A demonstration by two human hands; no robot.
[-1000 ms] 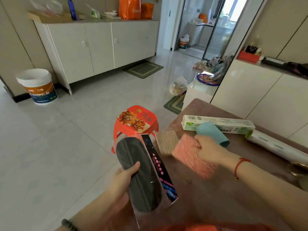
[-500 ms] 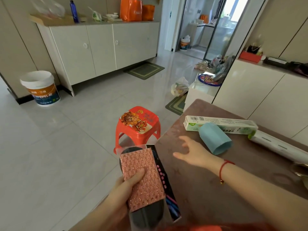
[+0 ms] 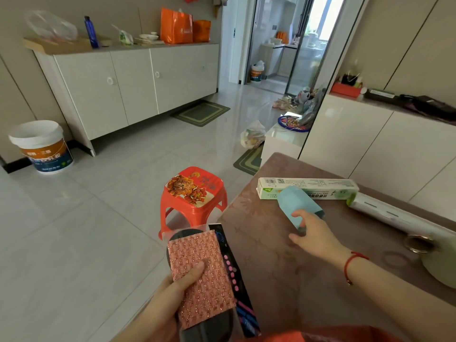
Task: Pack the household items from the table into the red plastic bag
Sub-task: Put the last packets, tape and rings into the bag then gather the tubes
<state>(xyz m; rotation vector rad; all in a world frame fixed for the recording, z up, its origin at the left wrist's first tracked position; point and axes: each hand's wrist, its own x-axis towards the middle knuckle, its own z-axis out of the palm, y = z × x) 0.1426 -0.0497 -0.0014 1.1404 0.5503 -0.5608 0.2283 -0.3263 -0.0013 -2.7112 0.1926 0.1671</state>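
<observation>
Head view, nearest objects first. Along the bottom edge I see a strip of the red bag (image 3: 296, 338), just below both forearms; its opening is out of frame.

1. Left hand (image 3: 170, 299): clenched around a black pack (image 3: 208, 328), held off the table's left edge over the floor. A pink cloth (image 3: 212, 292) lies flat on top of the pack, clamped there by the thumb. The fingers beneath are hidden.
2. Right hand (image 3: 313, 233): reached out over the brown table (image 3: 271, 280) and grasping a blue cup (image 3: 296, 203). The cup lies on its side on the tabletop. The thumb sits on its upper wall and the fingers curl round the near end.
3. Behind the cup and touching it, I see a long white and green box (image 3: 320, 186) lying flat. A white roll (image 3: 389, 214) lies beside the box's right end.
4. At the right frame edge I note a pale vessel (image 3: 441, 265) with a metal ring, partly cut off.

Past the table's left edge, a red stool (image 3: 195, 188) stands on the tiled floor. Further back I see a white bucket (image 3: 42, 149) at the far left, beside a white cabinet (image 3: 138, 85) along the wall.
</observation>
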